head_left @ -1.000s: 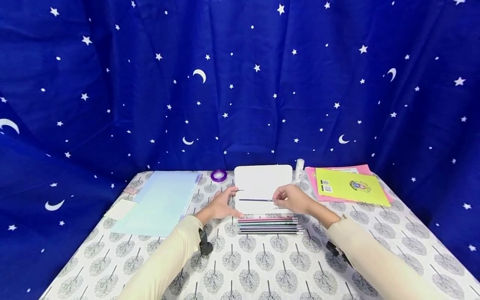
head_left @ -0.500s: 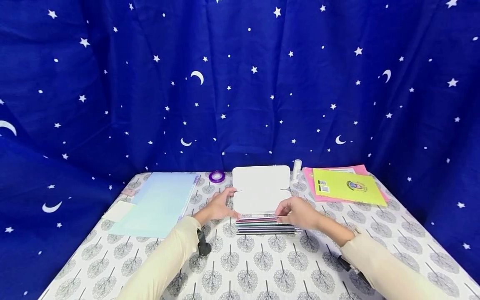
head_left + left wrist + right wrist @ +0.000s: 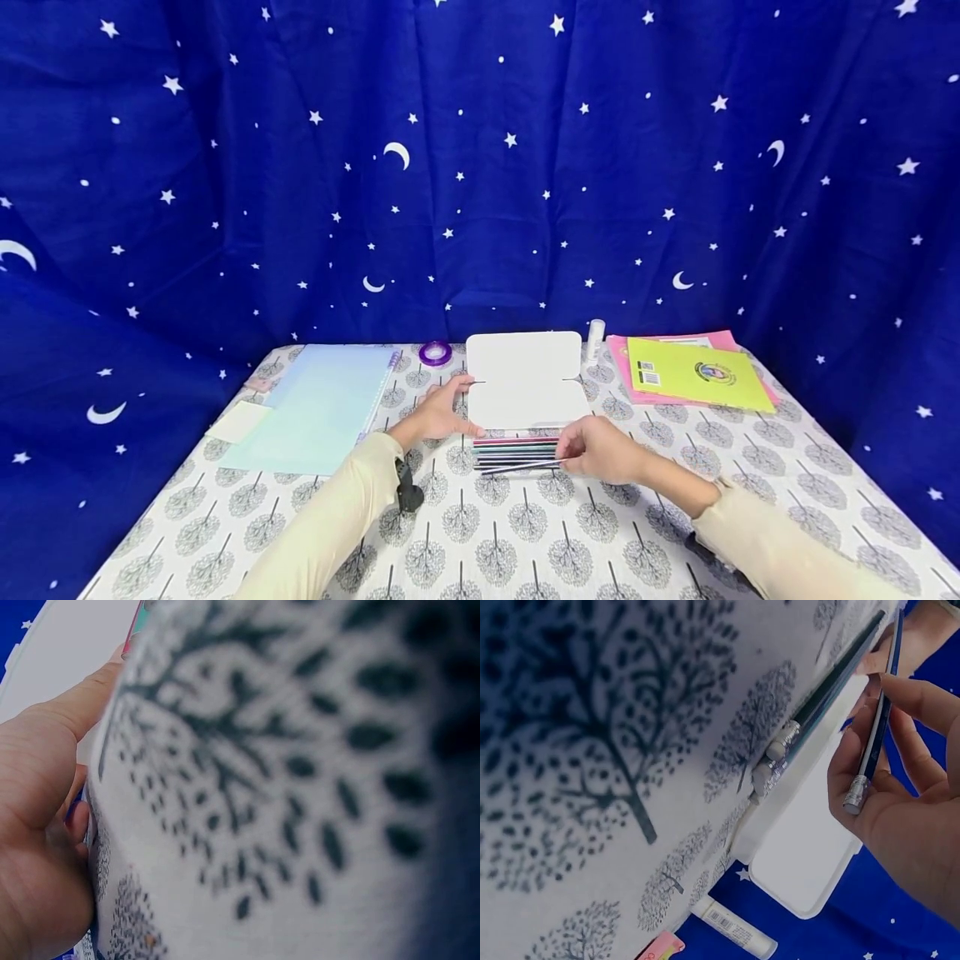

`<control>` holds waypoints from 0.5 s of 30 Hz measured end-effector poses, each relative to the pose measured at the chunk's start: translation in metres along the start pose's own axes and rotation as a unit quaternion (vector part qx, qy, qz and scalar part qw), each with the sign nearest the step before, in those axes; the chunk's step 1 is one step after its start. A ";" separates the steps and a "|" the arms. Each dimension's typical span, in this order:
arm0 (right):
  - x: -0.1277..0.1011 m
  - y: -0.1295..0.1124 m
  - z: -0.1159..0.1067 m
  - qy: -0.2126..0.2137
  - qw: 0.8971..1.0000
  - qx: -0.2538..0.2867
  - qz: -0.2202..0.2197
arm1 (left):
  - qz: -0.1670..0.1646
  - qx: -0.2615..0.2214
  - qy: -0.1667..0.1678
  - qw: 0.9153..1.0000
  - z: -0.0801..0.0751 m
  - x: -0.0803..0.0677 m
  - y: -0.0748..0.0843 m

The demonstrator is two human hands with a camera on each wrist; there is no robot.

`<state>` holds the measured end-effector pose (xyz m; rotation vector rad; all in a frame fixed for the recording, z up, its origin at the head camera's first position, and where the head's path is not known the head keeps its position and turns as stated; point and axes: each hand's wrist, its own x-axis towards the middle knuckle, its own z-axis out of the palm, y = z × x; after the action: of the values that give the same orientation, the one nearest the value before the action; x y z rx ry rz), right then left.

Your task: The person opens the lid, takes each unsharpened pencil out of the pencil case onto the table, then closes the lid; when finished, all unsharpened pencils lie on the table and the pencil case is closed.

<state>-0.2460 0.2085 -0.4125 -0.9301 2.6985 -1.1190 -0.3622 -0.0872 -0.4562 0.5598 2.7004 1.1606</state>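
My right hand (image 3: 600, 450) pinches a dark blue pencil (image 3: 876, 742) with a white stripe near its silver-capped end. In the head view that pencil slants across the near side of a row of several pencils (image 3: 517, 450), some dark, one green, one red. Just behind the row lies a white pencil case (image 3: 525, 406), its lid (image 3: 522, 354) laid back. My left hand (image 3: 438, 413) holds the case's left end, index finger at the hinge and thumb at the front corner. In the left wrist view much of the left hand (image 3: 45, 802) shows, partly cut off by the cloth.
At the left lie a light blue spiral notebook (image 3: 315, 408) and a pale paper pad (image 3: 238, 422). Purple tape (image 3: 436, 353) and a white glue stick (image 3: 596, 340) flank the case. A yellow book (image 3: 701, 375) rests on a pink one (image 3: 621, 367) at the right.
The right hand has carried the dark pencil from above the case, over the row, to the row's near side. The left hand stays at the case.
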 end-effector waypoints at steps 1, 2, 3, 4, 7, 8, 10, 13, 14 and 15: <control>0.000 0.000 0.001 0.000 1.000 -0.001 -0.002 | 0.000 0.000 0.000 1.000 0.000 0.000 0.000; 0.000 0.000 0.002 0.002 1.000 -0.004 -0.004 | 0.002 0.002 0.000 1.000 0.000 0.000 0.000; -0.001 0.000 0.003 0.004 1.000 -0.008 -0.005 | 0.004 0.005 0.001 1.000 0.000 0.000 0.000; -0.001 -0.001 0.004 0.007 1.000 -0.012 -0.005 | 0.007 0.009 0.002 1.000 -0.001 0.000 0.000; -0.001 -0.001 0.007 0.020 0.999 -0.032 -0.007 | 0.014 0.021 0.004 1.000 -0.001 0.000 0.001; -0.001 -0.001 0.008 0.023 0.999 -0.038 -0.004 | 0.016 0.023 0.005 1.000 -0.001 0.000 0.001; -0.001 0.000 0.010 0.028 0.999 -0.041 0.001 | 0.017 0.026 0.006 1.000 -0.001 0.000 0.002; -0.001 0.000 0.012 0.031 0.999 -0.044 0.001 | 0.016 0.026 0.006 1.000 -0.001 0.000 0.002; -0.002 0.001 0.013 0.030 0.999 -0.043 0.000 | 0.016 0.026 0.006 1.000 -0.002 0.000 0.002; -0.002 0.001 0.014 0.030 0.999 -0.043 -0.001 | 0.013 0.025 0.006 1.000 -0.002 0.000 0.002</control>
<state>-0.2412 0.2012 -0.4233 -0.9255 2.8155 -1.0562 -0.3616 -0.0870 -0.4535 0.5984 2.7475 1.1087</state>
